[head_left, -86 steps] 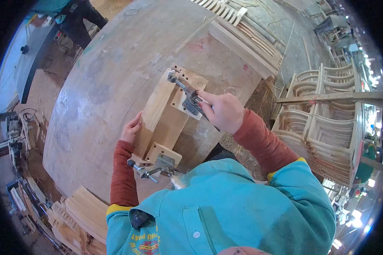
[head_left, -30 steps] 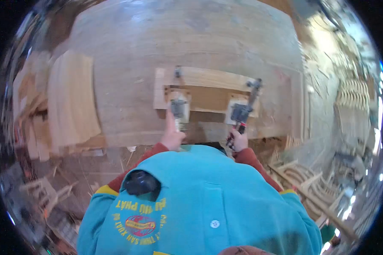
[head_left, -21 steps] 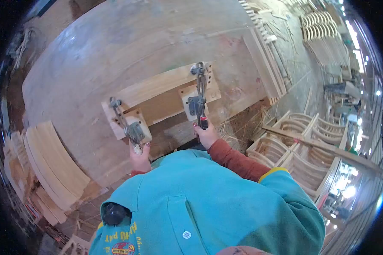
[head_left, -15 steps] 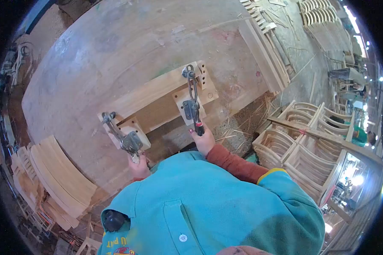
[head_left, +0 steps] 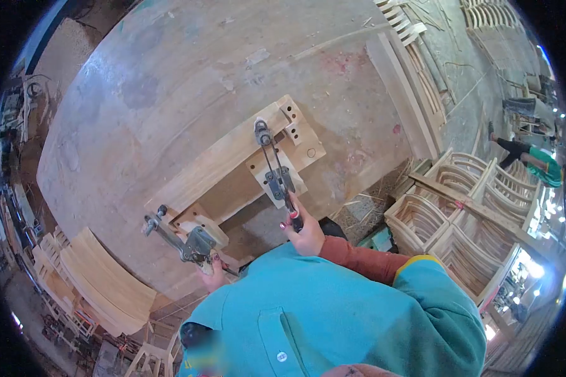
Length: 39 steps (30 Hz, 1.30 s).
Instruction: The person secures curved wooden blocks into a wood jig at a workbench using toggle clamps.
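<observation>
Gripping both levers: right hand (head_left: 305,230) fingers curled tight round the red-tipped handle of the right clamp (head_left: 274,169), left hand (head_left: 215,273) fingers wrapped on the left clamp (head_left: 183,240). Board (head_left: 223,160) lying across the workbench (head_left: 170,88) between them. Probably best working both levers together, evenly, avoiding nudging the board.

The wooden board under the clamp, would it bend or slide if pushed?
Probably stiff: the board looks thick and straight. It likely won't slide, since a clamp arm reaches onto it. Lying flat, it shouldn't roll or tip.
</observation>
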Each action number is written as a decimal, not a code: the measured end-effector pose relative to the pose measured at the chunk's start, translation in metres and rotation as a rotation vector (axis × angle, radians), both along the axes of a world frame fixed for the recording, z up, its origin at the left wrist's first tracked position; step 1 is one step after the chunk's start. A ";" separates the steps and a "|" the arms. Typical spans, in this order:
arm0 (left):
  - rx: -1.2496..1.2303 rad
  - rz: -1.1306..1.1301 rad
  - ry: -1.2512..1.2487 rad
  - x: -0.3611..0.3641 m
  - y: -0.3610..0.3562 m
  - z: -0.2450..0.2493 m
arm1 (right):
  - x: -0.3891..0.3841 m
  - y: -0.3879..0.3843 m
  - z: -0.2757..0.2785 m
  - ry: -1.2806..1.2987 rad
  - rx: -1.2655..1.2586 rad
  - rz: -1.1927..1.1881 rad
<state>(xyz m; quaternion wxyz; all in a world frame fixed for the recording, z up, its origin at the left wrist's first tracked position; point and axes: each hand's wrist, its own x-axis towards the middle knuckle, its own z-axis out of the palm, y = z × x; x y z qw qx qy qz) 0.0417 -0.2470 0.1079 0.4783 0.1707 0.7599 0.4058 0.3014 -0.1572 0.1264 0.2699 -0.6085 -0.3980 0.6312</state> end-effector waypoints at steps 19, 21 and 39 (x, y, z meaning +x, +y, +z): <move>0.295 -0.331 -0.156 0.149 0.304 0.003 | 0.150 0.333 -0.012 -0.374 0.458 0.116; 0.370 -0.510 -0.103 0.162 0.349 -0.024 | 0.177 0.376 -0.001 -0.504 0.446 0.116; 0.330 -0.802 0.039 0.220 0.448 -0.048 | 0.281 0.451 0.010 -1.114 0.812 -0.137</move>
